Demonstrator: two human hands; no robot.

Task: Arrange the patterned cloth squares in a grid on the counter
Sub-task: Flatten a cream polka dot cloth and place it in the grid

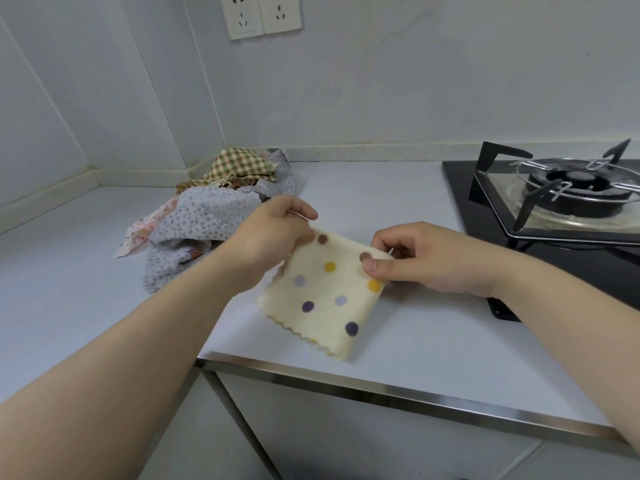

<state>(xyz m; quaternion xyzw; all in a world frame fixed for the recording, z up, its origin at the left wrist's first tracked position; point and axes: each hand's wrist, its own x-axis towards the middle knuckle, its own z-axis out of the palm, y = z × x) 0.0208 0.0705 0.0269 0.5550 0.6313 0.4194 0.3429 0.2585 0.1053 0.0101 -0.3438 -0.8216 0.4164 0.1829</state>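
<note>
A cream cloth square point(322, 299) with brown, yellow and purple dots hangs just above the white counter point(415, 334), near its front edge. My left hand point(273, 233) pinches its upper left corner. My right hand point(426, 261) pinches its upper right corner between thumb and fingers. The lower zigzag edge droops toward the counter. A heap of other cloth squares point(214, 216) lies at the back left: a grey dotted one on top in front, a green-and-tan checked one point(239, 164) behind, a pale floral one point(142, 233) sticking out on the left.
A black gas hob point(561, 206) with a pan stand occupies the counter's right side. A steel strip point(381, 389) edges the counter's front. The tiled wall behind carries a double socket point(259, 15). The counter turns a corner at the left.
</note>
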